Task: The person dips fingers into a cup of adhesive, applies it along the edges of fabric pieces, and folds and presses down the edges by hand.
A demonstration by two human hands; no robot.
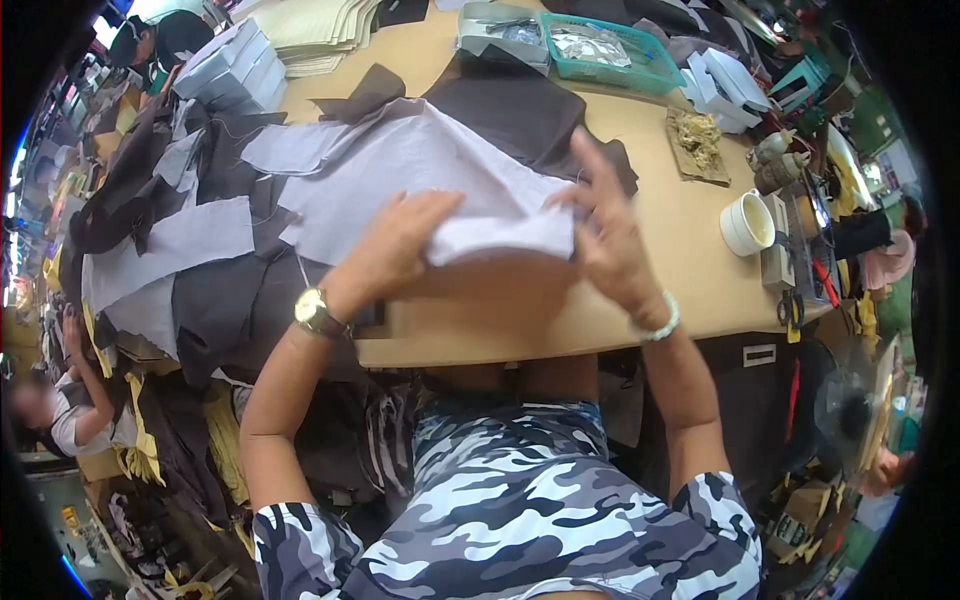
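A pale grey fabric piece (400, 150) lies over dark pieces on the table, its near edge raised and folded between my hands. My left hand (405, 240), with a watch on its wrist, grips the left end of the fold. At the right end, my right hand (612, 245) pinches the corner while its index finger stretches away from me. That hand is slightly blurred by motion. Behind the fold a dark fabric piece (510, 110) lies flat. Below the fold, a brownish blurred area on the table cannot be made out.
More grey and dark pieces (215, 240) cover the table's left side. Toward the back are a teal basket (655, 75), a clear tray (475, 35) and white boxes (240, 70). A white mug (747, 223) and scissors (791, 310) are at the right. Another person (80, 400) is at far left.
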